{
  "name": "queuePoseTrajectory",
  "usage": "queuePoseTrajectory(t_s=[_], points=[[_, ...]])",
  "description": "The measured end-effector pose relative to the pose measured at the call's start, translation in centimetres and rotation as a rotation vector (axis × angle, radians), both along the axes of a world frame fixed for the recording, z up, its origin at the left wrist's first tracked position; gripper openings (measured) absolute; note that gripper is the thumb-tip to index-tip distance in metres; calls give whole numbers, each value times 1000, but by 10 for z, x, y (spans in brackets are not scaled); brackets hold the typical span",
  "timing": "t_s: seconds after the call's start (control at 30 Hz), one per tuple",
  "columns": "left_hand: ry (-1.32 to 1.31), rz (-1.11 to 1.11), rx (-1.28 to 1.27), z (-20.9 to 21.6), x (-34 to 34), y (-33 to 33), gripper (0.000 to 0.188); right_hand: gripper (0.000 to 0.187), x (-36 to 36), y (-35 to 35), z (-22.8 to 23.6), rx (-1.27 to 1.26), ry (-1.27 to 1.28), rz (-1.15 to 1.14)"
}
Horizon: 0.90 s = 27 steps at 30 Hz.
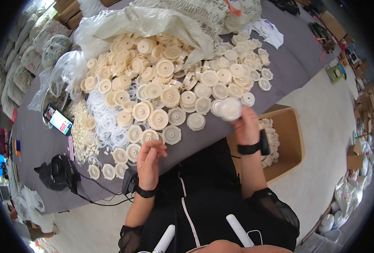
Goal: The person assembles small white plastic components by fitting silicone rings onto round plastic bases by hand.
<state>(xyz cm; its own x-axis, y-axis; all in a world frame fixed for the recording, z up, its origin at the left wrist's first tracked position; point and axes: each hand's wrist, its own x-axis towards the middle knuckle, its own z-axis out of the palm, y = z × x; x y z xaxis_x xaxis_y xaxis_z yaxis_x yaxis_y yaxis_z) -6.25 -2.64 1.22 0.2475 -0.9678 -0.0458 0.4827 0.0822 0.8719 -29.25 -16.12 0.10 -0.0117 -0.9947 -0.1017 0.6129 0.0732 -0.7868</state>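
My right hand (247, 126) grips a whitish round plastic disc (230, 109) by its edge, above the front of the table; the disc is smeared by motion. My left hand (150, 160) is over the table's front edge, its fingers loosely bent and apart, with nothing visible in them. Just beyond its fingertips lies a cream plastic wheel (150, 135) with a raised hub. A big heap of similar cream wheels (165, 68) spills from a woven sack (153, 25). Translucent white rings (111, 128) and small cream parts (79, 137) lie to the left.
Below the table's right edge stands a cardboard box (294, 137) with stacked discs (269, 143) inside. A phone (58, 119), a black cap-like item (57, 173) and cables lie at the table's left. A white cloth (268, 33) lies at the back. Full sacks (52, 36) line the left.
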Motion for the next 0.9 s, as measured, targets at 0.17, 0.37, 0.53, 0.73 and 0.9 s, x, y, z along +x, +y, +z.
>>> queuePoseTrajectory(t_s=[0.17, 0.37, 0.53, 0.73, 0.9], points=[[-69, 28, 101, -3, -3, -6, 16, 17, -100, -48, -31, 25, 495, -502], [-812, -11, -9, -4, -8, -18, 14, 36, -113, -78, -60, 55, 880, -421], [-1584, 101, -151, -1, -19, -27, 21, 44, -89, -71, -58, -165, 1487, -724], [-1512, 95, -142, 2, -11, -29, 19, 35, -36, -17, -15, -298, 875, -384], [-349, 4, 152, 6, -7, -21, 12, 27, 52, 29, 8, -429, 589, 499]])
